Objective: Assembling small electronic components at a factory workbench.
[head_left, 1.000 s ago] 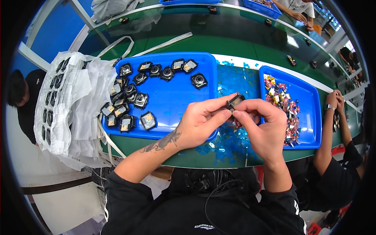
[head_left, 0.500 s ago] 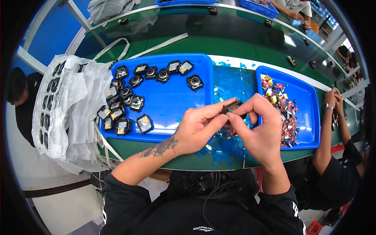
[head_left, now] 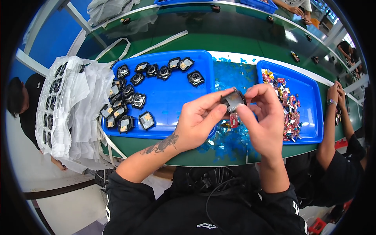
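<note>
Green bench point(head_left: 188, 157) runs across the view, strewn between two blue trays with blue film bits point(head_left: 227, 147). Both forearms reach up from the lower edge and meet over this gap. The left hand point(head_left: 197, 121) comes in slanting to the right, its thumb laid along the near side and its fingers behind, pinching the left end of a dark case point(head_left: 234, 101). That case is tilted, its flat grey face turned up. The right hand point(head_left: 264, 117) stands nearly upright at the case's other end, index finger bent, thumb tip against the lower right corner. Its thumb and index tip are a little apart; whether they clamp the case, I cannot tell. Just below the case is a small red board point(head_left: 234, 120), hanging or lying, which is unclear. Other cases point(head_left: 146, 120) sit in the left tray point(head_left: 172, 96); small colourful parts point(head_left: 291, 123) fill part of the right tray point(head_left: 309, 105).
</note>
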Demonstrator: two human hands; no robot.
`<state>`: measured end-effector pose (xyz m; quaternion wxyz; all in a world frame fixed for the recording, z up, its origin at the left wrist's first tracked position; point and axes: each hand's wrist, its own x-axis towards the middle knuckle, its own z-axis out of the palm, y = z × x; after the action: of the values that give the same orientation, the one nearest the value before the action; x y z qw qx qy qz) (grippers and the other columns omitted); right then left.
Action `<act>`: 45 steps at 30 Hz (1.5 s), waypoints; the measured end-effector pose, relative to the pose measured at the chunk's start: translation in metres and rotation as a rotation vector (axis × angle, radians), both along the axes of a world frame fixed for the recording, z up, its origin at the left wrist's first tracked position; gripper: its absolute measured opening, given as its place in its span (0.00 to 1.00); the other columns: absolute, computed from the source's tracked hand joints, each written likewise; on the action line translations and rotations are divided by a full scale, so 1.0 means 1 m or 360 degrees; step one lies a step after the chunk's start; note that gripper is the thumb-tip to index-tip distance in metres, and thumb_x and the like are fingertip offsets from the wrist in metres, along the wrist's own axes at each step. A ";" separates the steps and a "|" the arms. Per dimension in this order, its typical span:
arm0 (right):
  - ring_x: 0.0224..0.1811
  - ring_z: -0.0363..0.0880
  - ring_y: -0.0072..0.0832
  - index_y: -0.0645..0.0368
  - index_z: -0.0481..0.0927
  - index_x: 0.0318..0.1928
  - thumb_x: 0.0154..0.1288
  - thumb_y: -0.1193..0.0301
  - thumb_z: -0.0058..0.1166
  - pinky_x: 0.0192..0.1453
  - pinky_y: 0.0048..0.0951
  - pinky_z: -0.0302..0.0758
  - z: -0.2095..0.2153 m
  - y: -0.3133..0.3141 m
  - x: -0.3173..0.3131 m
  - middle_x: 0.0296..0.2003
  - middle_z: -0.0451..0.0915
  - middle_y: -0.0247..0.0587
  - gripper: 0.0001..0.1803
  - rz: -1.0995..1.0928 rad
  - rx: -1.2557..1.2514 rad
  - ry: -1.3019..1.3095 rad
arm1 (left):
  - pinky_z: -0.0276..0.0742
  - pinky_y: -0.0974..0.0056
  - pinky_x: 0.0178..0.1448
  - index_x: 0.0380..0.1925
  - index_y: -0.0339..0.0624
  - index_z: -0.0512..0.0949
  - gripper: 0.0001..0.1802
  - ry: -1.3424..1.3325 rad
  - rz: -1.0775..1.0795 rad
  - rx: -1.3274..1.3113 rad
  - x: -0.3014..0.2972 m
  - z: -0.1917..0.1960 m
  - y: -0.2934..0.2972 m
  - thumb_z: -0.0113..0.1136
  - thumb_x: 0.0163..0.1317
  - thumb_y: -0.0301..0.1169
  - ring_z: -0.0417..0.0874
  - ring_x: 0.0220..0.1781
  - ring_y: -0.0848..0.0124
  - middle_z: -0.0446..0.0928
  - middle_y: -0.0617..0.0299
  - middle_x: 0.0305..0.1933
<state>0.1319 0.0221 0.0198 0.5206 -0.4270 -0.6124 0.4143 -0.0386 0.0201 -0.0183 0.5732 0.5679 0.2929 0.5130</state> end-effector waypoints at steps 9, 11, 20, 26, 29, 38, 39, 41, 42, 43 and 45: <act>0.40 0.80 0.19 0.67 0.79 0.43 0.62 0.84 0.59 0.47 0.20 0.79 -0.010 -0.016 0.011 0.37 0.82 0.38 0.08 0.0135 -0.0323 0.0136 | 0.77 0.65 0.57 0.58 0.36 0.75 0.19 0.0294 0.0165 0.0465 -0.006 0.009 0.008 0.50 0.68 0.19 0.80 0.54 0.69 0.78 0.53 0.51; 0.41 0.80 0.19 0.70 0.79 0.42 0.63 0.84 0.58 0.47 0.20 0.79 -0.010 -0.014 0.016 0.38 0.82 0.39 0.07 0.0177 -0.0417 0.0303 | 0.79 0.65 0.51 0.51 0.37 0.80 0.17 0.0611 0.0125 0.0610 -0.014 0.014 0.008 0.56 0.62 0.18 0.83 0.50 0.66 0.78 0.52 0.50; 0.44 0.73 0.19 0.67 0.73 0.42 0.68 0.81 0.53 0.46 0.20 0.77 -0.011 -0.013 0.023 0.38 0.73 0.36 0.04 0.0204 -0.0150 -0.0046 | 0.80 0.69 0.44 0.40 0.35 0.83 0.09 0.0880 0.0174 0.0436 -0.010 0.021 0.004 0.64 0.58 0.19 0.84 0.41 0.68 0.81 0.55 0.41; 0.42 0.74 0.18 0.64 0.72 0.44 0.65 0.83 0.55 0.45 0.20 0.76 -0.018 -0.020 0.015 0.40 0.73 0.36 0.09 0.0141 -0.0173 0.0159 | 0.82 0.70 0.48 0.43 0.28 0.80 0.10 0.0081 0.0016 -0.0321 0.003 0.001 0.000 0.61 0.65 0.23 0.82 0.47 0.74 0.81 0.55 0.45; 0.41 0.76 0.17 0.63 0.72 0.45 0.61 0.84 0.59 0.44 0.19 0.76 -0.019 -0.016 0.009 0.39 0.75 0.35 0.14 -0.0013 -0.0137 0.0114 | 0.81 0.69 0.54 0.47 0.29 0.79 0.12 0.0049 -0.0012 -0.0301 0.004 0.001 -0.002 0.60 0.64 0.21 0.82 0.50 0.71 0.79 0.54 0.50; 0.35 0.76 0.14 0.61 0.70 0.45 0.59 0.84 0.61 0.37 0.15 0.72 -0.027 -0.009 0.008 0.34 0.77 0.34 0.16 -0.0084 -0.0093 0.0096 | 0.76 0.65 0.63 0.58 0.29 0.74 0.21 -0.0060 -0.0055 -0.0234 0.003 0.007 -0.002 0.56 0.64 0.15 0.79 0.58 0.67 0.76 0.50 0.59; 0.35 0.76 0.14 0.61 0.70 0.45 0.59 0.84 0.61 0.37 0.15 0.72 -0.027 -0.009 0.007 0.34 0.77 0.34 0.16 -0.0082 -0.0094 0.0094 | 0.77 0.65 0.62 0.58 0.30 0.74 0.21 -0.0035 -0.0030 -0.0184 0.003 0.007 -0.002 0.55 0.64 0.15 0.80 0.57 0.67 0.76 0.50 0.58; 0.33 0.75 0.14 0.62 0.70 0.43 0.59 0.84 0.62 0.36 0.15 0.71 -0.028 -0.009 0.006 0.34 0.77 0.34 0.16 -0.0132 -0.0034 0.0083 | 0.77 0.66 0.61 0.58 0.31 0.75 0.21 -0.0011 -0.0001 -0.0134 0.003 0.007 -0.003 0.55 0.64 0.15 0.80 0.56 0.68 0.77 0.50 0.57; 0.33 0.75 0.14 0.62 0.70 0.43 0.59 0.84 0.62 0.36 0.15 0.71 -0.027 -0.010 0.005 0.34 0.77 0.34 0.16 -0.0128 -0.0035 0.0082 | 0.78 0.67 0.60 0.58 0.31 0.75 0.20 0.0081 0.0025 -0.0118 0.003 0.009 -0.003 0.55 0.64 0.15 0.81 0.56 0.68 0.78 0.51 0.57; 0.32 0.74 0.14 0.62 0.70 0.43 0.59 0.84 0.62 0.35 0.15 0.71 -0.025 -0.010 0.005 0.34 0.77 0.34 0.15 -0.0164 0.0031 -0.0037 | 0.79 0.67 0.58 0.57 0.32 0.76 0.20 0.0173 0.0050 -0.0101 0.003 0.010 -0.004 0.55 0.64 0.15 0.81 0.55 0.69 0.78 0.51 0.57; 0.31 0.73 0.13 0.62 0.70 0.42 0.59 0.84 0.62 0.35 0.15 0.70 -0.024 -0.011 0.005 0.34 0.77 0.34 0.15 -0.0198 0.0097 -0.0159 | 0.80 0.68 0.58 0.57 0.33 0.76 0.20 0.0232 0.0063 -0.0019 0.004 0.005 -0.004 0.56 0.64 0.15 0.81 0.54 0.69 0.78 0.51 0.57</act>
<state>0.1370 0.0110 -0.0040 0.5268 -0.4683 -0.6222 0.3406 -0.0349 0.0165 -0.0129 0.5436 0.5944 0.3480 0.4798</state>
